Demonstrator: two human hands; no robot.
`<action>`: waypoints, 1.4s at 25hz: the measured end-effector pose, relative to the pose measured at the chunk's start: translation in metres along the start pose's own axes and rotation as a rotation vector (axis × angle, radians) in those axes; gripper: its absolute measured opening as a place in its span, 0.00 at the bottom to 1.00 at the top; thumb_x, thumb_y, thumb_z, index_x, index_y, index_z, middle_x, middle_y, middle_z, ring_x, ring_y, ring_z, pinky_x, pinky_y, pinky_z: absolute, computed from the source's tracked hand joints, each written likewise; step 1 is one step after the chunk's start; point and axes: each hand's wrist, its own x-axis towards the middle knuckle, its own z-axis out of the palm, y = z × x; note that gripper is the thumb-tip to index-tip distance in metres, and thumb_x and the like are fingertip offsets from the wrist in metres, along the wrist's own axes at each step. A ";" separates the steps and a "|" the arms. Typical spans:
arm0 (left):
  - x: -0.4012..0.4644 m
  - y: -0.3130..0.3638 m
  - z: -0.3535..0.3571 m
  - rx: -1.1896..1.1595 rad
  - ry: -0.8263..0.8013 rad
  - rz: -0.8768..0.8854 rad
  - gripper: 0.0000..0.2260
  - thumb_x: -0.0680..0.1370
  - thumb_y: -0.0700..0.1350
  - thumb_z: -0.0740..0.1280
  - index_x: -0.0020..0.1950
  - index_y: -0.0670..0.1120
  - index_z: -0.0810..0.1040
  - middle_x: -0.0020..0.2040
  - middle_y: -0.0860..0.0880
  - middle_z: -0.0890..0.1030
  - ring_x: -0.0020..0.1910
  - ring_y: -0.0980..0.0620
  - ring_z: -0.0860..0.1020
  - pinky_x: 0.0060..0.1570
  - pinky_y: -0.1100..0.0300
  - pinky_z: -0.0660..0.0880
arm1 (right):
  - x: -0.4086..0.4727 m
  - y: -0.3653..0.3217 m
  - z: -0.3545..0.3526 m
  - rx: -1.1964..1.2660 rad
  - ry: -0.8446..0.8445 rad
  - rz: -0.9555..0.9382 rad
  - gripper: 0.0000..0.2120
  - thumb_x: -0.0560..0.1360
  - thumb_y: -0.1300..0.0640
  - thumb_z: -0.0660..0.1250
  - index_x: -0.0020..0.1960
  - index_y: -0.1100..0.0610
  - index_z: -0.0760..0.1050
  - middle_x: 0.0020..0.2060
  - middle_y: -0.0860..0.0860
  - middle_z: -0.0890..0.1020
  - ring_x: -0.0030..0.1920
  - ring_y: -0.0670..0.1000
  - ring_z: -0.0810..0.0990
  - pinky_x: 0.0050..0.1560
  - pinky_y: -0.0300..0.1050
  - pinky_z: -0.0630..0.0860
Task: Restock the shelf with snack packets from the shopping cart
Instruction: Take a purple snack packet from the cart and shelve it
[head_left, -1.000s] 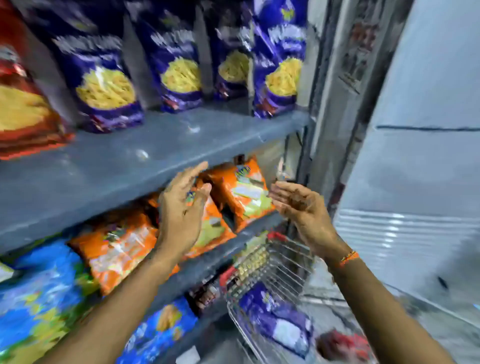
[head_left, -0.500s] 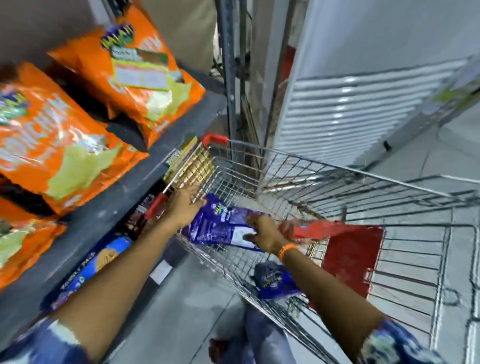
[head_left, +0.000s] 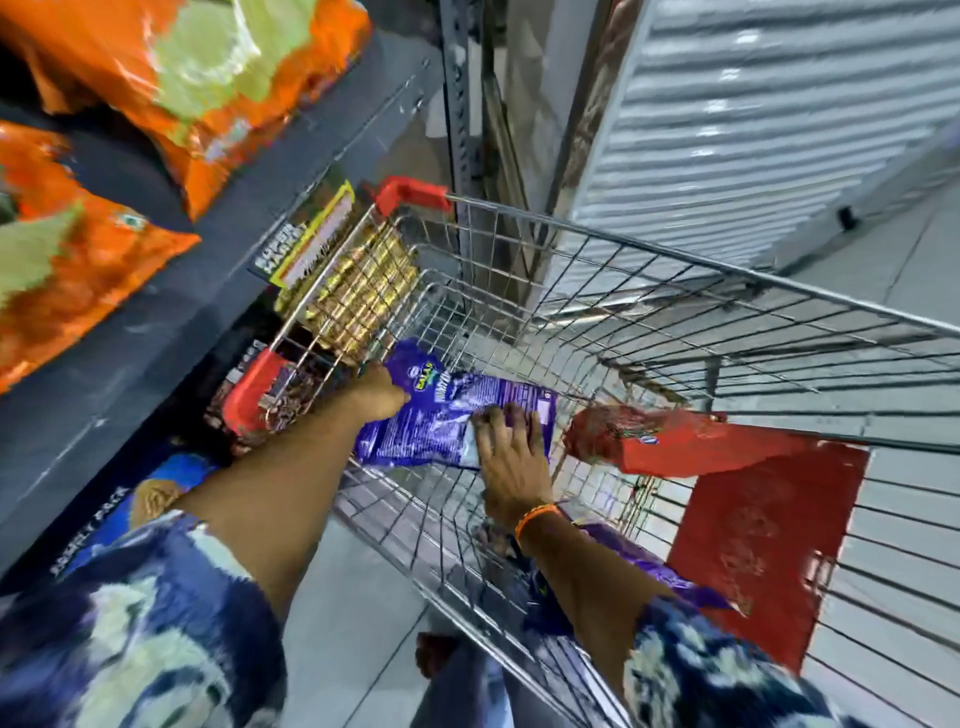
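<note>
Both my hands are down inside the wire cart (head_left: 675, 270), on 1 purple snack packet (head_left: 447, 415) lying in the basket. My left hand (head_left: 379, 397) grips its near-left edge, fingers curled around it. My right hand (head_left: 511, 457) lies flat on its right end, fingers spread. A red packet (head_left: 649, 439) sits just beside it; orange packets (head_left: 171, 88) fill the shelf (head_left: 156, 332) to my left.

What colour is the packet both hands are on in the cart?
Purple-blue with white print; the packet shows best in the head view, inside the cart.
</note>
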 end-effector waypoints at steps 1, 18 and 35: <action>-0.002 0.005 0.003 0.056 0.011 0.003 0.31 0.77 0.47 0.67 0.74 0.33 0.61 0.72 0.35 0.71 0.69 0.37 0.73 0.63 0.53 0.71 | -0.003 0.005 0.002 -0.033 0.017 0.003 0.41 0.71 0.59 0.63 0.79 0.57 0.48 0.78 0.59 0.56 0.77 0.68 0.51 0.75 0.68 0.46; 0.004 0.016 -0.044 -0.831 -0.051 -0.010 0.06 0.80 0.42 0.66 0.55 0.41 0.75 0.43 0.44 0.85 0.34 0.50 0.83 0.34 0.57 0.78 | 0.034 0.029 -0.011 0.284 0.230 -0.009 0.44 0.65 0.61 0.68 0.78 0.56 0.54 0.71 0.57 0.70 0.71 0.58 0.68 0.74 0.55 0.64; -0.192 0.074 -0.139 -1.508 0.030 0.469 0.18 0.76 0.49 0.71 0.62 0.40 0.79 0.54 0.37 0.85 0.46 0.40 0.85 0.48 0.37 0.81 | -0.101 0.023 -0.182 2.063 -0.209 -0.249 0.39 0.52 0.60 0.84 0.62 0.59 0.78 0.54 0.60 0.84 0.52 0.60 0.83 0.56 0.58 0.79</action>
